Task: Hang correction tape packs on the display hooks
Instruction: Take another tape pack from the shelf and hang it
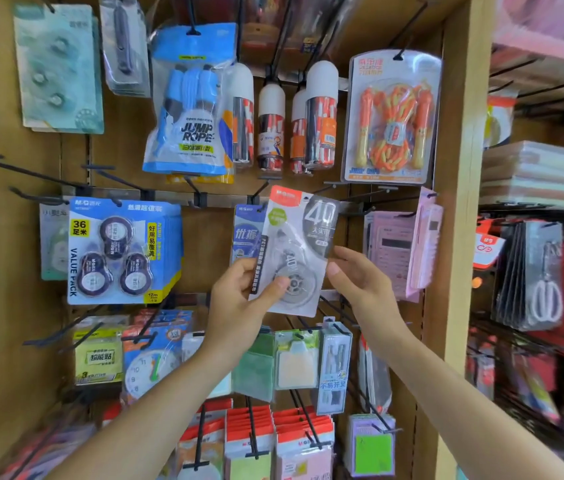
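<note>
One correction tape pack is in play, held tilted in front of the middle hook row by 2 hands. The left hand grips its lower left corner w/ thumb across the front, and the right hand pinches the right edge. I'd level it, line up the top hole (hard to see here) w/ a hook, then slide it back. Nearby hang 1 blue pack just behind and 1 stack of value packs, 3 reels showing.
</note>
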